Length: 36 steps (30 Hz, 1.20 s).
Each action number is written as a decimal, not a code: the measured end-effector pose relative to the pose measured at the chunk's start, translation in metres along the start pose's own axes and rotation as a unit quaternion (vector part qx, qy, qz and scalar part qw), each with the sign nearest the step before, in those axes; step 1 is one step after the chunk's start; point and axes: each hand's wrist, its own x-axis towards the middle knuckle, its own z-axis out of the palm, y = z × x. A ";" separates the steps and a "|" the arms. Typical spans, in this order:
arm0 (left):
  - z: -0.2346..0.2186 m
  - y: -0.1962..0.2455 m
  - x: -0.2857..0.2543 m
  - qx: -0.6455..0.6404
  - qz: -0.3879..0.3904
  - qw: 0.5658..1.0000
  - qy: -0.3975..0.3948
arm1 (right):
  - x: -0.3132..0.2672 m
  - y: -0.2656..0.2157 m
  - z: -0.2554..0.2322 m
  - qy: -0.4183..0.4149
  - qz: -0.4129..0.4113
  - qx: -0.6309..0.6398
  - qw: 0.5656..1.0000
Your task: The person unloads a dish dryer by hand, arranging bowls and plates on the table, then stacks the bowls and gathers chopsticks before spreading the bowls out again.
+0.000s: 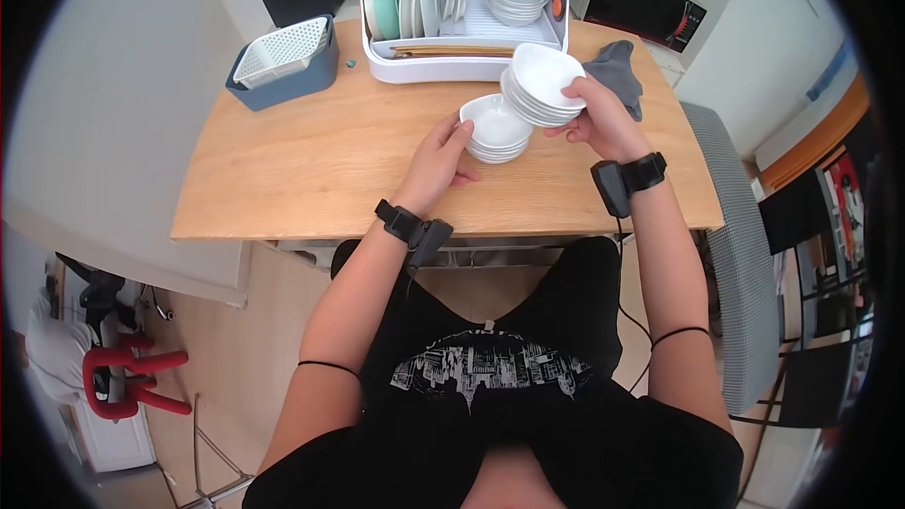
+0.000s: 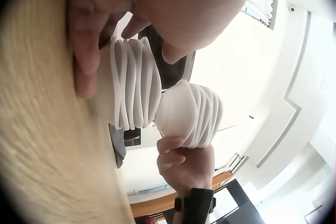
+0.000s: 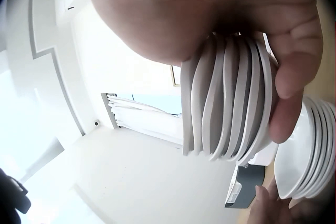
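In the head view my right hand (image 1: 603,118) grips a stack of small white bowls (image 1: 547,78), thumb over the rim and fingers underneath. The stack is raised and tilted, close beside and partly over a second stack of white bowls (image 1: 497,127) low over the wooden table. My left hand (image 1: 436,162) holds that second stack at its left side, thumb at the rim. From the left wrist, the left fingers (image 2: 86,50) curve about the lower stack near the tabletop. The right wrist view shows several nested rims (image 3: 231,98) between the right thumb and fingers.
Behind the bowls stands a white dish rack box (image 1: 443,71) with plates, bowls and chopsticks. A blue-grey basin (image 1: 316,80) holding a white basket (image 1: 283,52) sits at the left. A grey cloth (image 1: 617,75) lies right, near a microwave (image 1: 641,5).
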 end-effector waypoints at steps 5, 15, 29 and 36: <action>-0.003 -0.001 -0.001 -0.015 0.001 1.000 0.000 | 0.014 -0.014 0.029 -0.053 0.050 -0.089 0.993; -0.003 -0.003 0.000 -0.020 0.012 1.000 -0.013 | 0.014 -0.013 0.051 -0.024 0.076 -0.213 0.974; -0.003 0.013 -0.001 -0.082 -0.052 0.993 -0.068 | 0.036 0.036 -0.002 -0.028 0.000 -0.129 0.991; 0.004 0.022 0.019 -0.211 -0.119 0.959 -0.147 | 0.074 0.100 -0.059 0.030 -0.077 -0.002 0.997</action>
